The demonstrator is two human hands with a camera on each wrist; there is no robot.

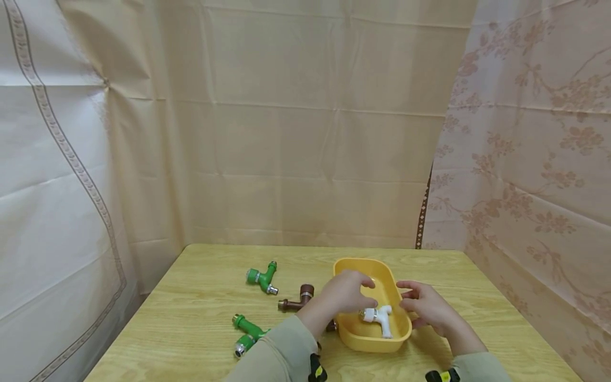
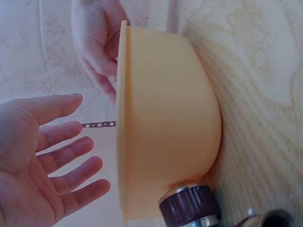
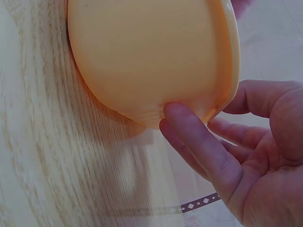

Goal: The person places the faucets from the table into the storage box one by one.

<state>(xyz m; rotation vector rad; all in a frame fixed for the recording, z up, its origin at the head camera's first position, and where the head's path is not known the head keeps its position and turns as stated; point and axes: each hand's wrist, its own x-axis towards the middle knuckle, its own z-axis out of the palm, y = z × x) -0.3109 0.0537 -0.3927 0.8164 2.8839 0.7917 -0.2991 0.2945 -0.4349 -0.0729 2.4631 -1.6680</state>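
Note:
A yellow plastic basin (image 1: 372, 345) stands on the table with a white tap (image 1: 383, 319) lying inside it. My left hand (image 1: 347, 293) hovers over the basin's left side, fingers spread and holding nothing. On the other side, my right hand (image 1: 429, 309) is at the basin's right rim. In the right wrist view its fingers (image 3: 199, 142) are loosely extended, with the fingertips right at the outer wall. A dark brown knob (image 2: 189, 206) of a tap sits close against the basin's side in the left wrist view.
Left of the basin lie a brown tap (image 1: 298, 304) and two green taps, one farther back (image 1: 263, 278) and one nearer (image 1: 247, 334), partly behind my left sleeve. More brown parts show below my left wrist. Curtains hang around the wooden table (image 1: 191, 297).

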